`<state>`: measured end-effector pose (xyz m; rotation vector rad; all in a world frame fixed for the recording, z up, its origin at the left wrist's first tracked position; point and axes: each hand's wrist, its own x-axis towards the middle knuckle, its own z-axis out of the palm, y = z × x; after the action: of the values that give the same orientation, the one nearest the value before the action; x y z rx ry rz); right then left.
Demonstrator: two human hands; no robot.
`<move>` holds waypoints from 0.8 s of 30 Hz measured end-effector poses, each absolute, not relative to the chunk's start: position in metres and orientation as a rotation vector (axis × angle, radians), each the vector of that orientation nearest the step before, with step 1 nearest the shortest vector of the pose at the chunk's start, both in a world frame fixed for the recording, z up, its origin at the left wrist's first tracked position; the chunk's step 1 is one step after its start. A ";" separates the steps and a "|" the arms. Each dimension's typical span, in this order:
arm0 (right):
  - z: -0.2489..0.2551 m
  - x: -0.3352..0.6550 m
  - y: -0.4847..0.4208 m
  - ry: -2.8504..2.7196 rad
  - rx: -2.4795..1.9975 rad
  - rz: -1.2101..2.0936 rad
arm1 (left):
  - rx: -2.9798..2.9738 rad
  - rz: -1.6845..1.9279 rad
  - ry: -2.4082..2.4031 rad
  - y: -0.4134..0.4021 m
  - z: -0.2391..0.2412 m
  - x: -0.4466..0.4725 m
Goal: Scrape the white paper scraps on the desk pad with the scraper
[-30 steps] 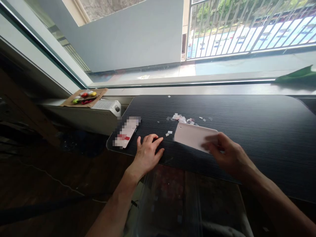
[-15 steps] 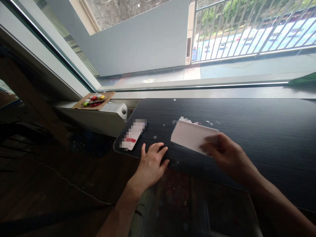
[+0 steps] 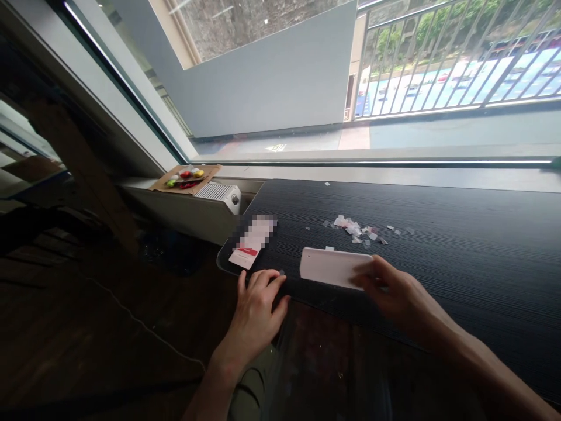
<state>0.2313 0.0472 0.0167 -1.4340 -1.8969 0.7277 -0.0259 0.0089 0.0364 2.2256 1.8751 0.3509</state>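
Observation:
My right hand [image 3: 390,283] is closed around the right end of a white flat card [image 3: 331,268] with a small hole near its upper left corner. The card is held tilted over the front part of a dark wood-grain table [image 3: 473,251]. Behind it lies a loose pile of small white paper scraps [image 3: 350,227], and one scrap [image 3: 329,248] shows at the card's upper edge. Fingers apart, my left hand [image 3: 258,304] rests at the table's front edge and holds nothing. A tiny clear scrap [image 3: 281,272] lies by its fingertips.
A phone [image 3: 252,242] with a lit, partly pixelated screen lies on the table's left end. Beyond that end, a radiator [image 3: 225,197] carries a cardboard sheet [image 3: 164,182] with colourful small items. A window runs along the back. A thin cable [image 3: 140,321] trails across the dark floor.
My right hand has brought the card back toward the table's front edge, away from the scraps, which now show in full. My left hand has shifted slightly toward me and left.

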 end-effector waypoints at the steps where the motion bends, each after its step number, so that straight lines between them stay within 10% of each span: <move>1: 0.015 0.239 0.042 -1.861 -1.457 0.733 | 2.218 0.353 1.866 0.009 0.036 -0.025; 24: 0.021 0.189 0.078 -2.035 -1.258 0.806 | 2.193 0.507 1.976 -0.008 0.030 -0.054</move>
<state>0.1891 0.0776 0.0205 -1.2578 -2.0350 0.8056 -0.0542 -0.0082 0.0298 2.1926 1.9762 0.5070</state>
